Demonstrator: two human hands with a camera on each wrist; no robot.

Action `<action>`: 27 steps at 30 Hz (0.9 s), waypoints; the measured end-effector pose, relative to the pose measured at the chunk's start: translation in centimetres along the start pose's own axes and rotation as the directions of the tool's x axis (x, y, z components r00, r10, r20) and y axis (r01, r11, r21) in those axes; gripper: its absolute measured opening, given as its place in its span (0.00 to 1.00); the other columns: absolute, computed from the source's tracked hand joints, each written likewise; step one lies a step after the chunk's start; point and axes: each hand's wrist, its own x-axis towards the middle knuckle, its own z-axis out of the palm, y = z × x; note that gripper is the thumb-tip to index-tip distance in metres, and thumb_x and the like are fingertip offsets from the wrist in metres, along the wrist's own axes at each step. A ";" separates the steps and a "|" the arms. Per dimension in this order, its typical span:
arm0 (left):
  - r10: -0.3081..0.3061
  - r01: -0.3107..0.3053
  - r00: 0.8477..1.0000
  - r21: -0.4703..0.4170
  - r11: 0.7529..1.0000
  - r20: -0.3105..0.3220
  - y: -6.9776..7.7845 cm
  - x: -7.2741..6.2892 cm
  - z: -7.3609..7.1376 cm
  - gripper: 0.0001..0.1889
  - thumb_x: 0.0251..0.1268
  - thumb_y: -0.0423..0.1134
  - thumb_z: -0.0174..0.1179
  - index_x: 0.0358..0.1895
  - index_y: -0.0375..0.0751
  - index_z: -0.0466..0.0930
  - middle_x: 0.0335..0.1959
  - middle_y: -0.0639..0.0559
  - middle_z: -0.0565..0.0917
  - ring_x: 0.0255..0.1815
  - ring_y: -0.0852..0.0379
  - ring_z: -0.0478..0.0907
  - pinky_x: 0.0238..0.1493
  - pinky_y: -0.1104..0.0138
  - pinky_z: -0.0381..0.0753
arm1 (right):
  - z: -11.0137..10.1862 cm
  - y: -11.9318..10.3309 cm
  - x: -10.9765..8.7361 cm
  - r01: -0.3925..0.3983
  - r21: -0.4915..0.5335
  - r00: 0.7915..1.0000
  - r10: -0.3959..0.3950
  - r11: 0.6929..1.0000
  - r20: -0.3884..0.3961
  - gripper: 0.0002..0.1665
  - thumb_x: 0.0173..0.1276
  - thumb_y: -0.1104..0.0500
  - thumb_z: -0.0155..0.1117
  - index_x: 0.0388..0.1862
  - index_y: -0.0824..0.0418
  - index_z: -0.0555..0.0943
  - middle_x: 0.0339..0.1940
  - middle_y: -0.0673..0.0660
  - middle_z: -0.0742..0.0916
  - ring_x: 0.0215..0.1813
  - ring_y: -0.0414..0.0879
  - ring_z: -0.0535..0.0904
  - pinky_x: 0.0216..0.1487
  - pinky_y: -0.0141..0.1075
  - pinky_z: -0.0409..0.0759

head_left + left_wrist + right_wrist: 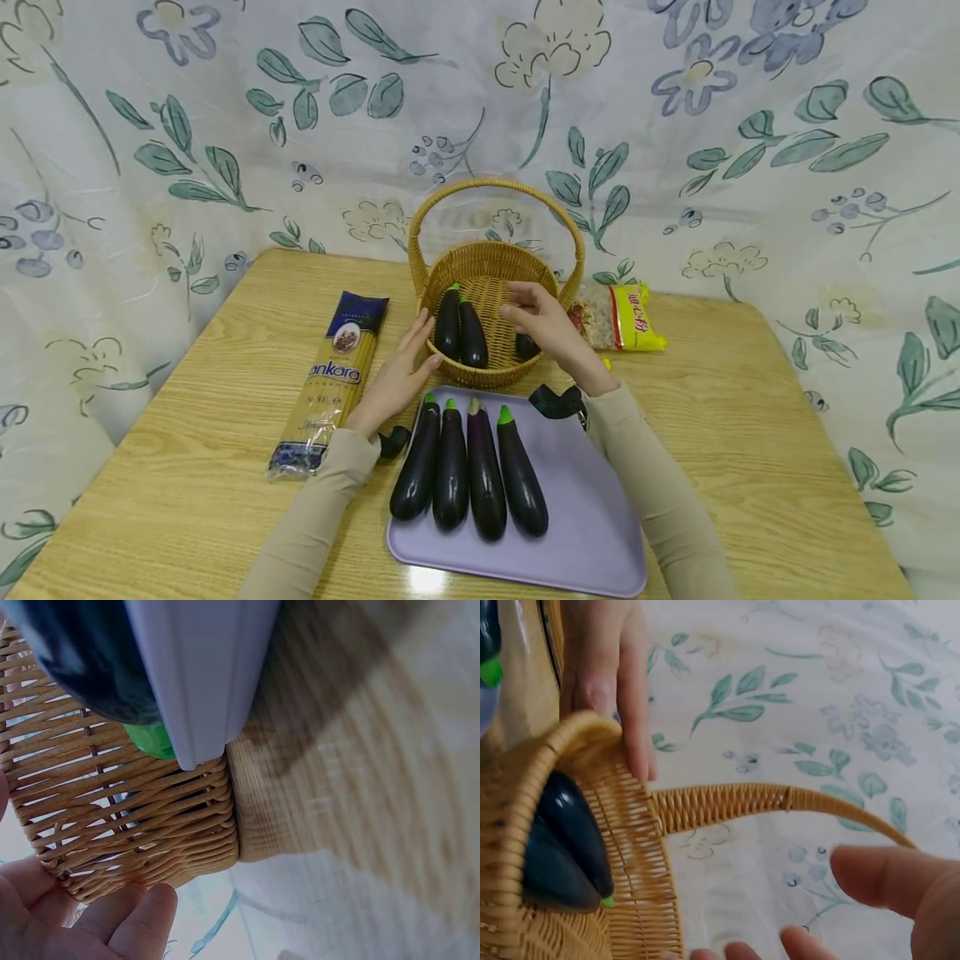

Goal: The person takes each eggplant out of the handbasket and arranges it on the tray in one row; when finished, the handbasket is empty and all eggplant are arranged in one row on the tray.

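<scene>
My left hand (402, 372) rests against the left side of the wicker basket (483, 380), its fairly straight fingers touching the woven rim. In the left wrist view, the fingers (142, 922) lie along the basket wall. My right hand (551, 329) is over the right part of the basket, holding nothing; the right wrist view shows its thumb (877, 877) and fingertips apart. Two eggplants (472, 335) lie side by side at the basket's left. Another eggplant (527, 347) is partly hidden under the right hand. Several eggplants (450, 475) lie in a row on the purple tray (577, 517).
A pack of spaghetti (330, 383) lies left of the basket. To its right is a clear bag with a yellow and red label (630, 317). The basket's tall arched handle (491, 183) stands upright. Behind the wooden table (750, 433) hangs a floral cloth (465, 92).
</scene>
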 end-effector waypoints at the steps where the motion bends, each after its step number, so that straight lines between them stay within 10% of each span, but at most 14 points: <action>1: 0.000 0.000 1.000 0.001 1.000 -0.001 0.0 0.0 0.0 0.35 0.76 0.50 0.48 0.78 0.41 0.47 0.81 0.50 0.41 0.79 0.41 0.46 0.73 0.41 0.56 | 0.0 -0.2 0.4 -0.006 -0.022 1.000 0.006 1.000 0.022 0.31 0.76 0.55 0.51 0.75 0.59 0.59 0.73 0.65 0.66 0.70 0.59 0.67 0.68 0.53 0.70; 13: -0.020 0.020 1.000 -0.006 1.000 0.010 -0.1 -0.1 0.0 0.35 0.76 0.50 0.48 0.79 0.45 0.45 0.81 0.53 0.40 0.80 0.42 0.45 0.73 0.41 0.55 | 1.2 -1.4 5.1 -0.066 -0.331 0.986 0.112 0.941 0.121 0.34 0.72 0.48 0.57 0.73 0.57 0.63 0.71 0.64 0.70 0.68 0.59 0.70 0.65 0.53 0.72; 27: -0.024 0.024 1.000 -0.017 1.000 0.011 -0.1 0.0 -0.1 0.35 0.75 0.49 0.49 0.78 0.44 0.47 0.81 0.53 0.41 0.80 0.42 0.46 0.72 0.40 0.56 | 3.9 -0.2 7.7 -0.133 -0.445 0.976 0.196 0.886 0.098 0.38 0.71 0.51 0.60 0.74 0.62 0.60 0.69 0.66 0.71 0.65 0.59 0.72 0.62 0.52 0.74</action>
